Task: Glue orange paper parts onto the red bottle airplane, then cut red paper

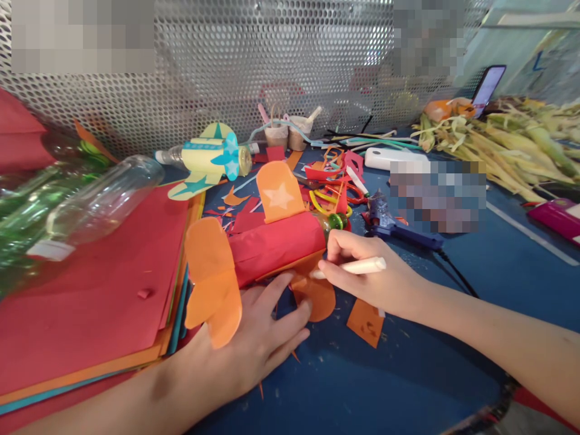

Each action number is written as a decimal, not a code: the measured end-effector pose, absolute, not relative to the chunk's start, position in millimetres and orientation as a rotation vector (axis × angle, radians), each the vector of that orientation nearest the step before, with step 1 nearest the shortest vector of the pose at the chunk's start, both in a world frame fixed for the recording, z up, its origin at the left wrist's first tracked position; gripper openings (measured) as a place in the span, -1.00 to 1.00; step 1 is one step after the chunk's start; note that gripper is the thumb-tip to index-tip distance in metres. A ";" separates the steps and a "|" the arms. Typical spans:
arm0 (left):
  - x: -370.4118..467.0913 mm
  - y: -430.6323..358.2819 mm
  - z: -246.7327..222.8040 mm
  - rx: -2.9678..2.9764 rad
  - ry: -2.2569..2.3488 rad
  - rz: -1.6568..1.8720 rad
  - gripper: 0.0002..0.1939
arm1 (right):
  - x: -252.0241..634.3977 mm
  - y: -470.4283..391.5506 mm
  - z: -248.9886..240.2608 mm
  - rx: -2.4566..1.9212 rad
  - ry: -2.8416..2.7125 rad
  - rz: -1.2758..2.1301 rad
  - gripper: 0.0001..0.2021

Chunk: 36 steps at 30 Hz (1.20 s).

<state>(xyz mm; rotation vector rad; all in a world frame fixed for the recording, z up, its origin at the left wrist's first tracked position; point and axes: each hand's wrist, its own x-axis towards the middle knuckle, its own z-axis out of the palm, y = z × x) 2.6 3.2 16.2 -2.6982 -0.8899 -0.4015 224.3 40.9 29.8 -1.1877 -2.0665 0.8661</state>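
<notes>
From the head camera, the person has a paper plane (272, 244) lying on the blue counter (408, 374): a bottle wrapped in red paper, with orange wings and an orange tail. It sits just right of the stack of coloured sheets (90, 302), nose toward the glue gun (394, 226).

The left hand (263, 335) lies flat under the body, fingers (290, 323) spread, pinning the lower orange wing (315, 293) against the counter. The right hand (367, 272) pinches a white marker (357, 266) between thumb and forefinger, its tip touching that wing close to the red body.

To draw well here, I'd judge the wing needs to stay flat, so the left fingertips should press close beside the tip without crossing its path. The bottle is round and could roll, so the heel of that hand ought to brace it. Short, light strokes would suit, since thin paper creases or tears under pressure. The right wrist looks to rest on the counter, which should steady the line.

A finished yellow plane (208, 160) stands farther back, by the perforated wall (272, 54); an orange scrap (366, 323) lies near the right wrist.
</notes>
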 end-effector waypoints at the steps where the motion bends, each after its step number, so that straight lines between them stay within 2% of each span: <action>1: 2.2 3.0 16.0 -2.698 -0.890 -0.399 -0.67 | 224.3 40.9 29.8 -1.183 -2.066 0.869 -0.76; 23: -0.9 0.9 5.1 -2.691 -0.964 -0.420 -0.69 | 222.8 40.2 30.6 -1.190 -2.055 0.927 -0.77; 36: 1.7 2.0 18.0 -2.665 -0.894 -0.389 -0.66 | 222.9 39.7 31.1 -1.191 -2.053 0.930 -0.77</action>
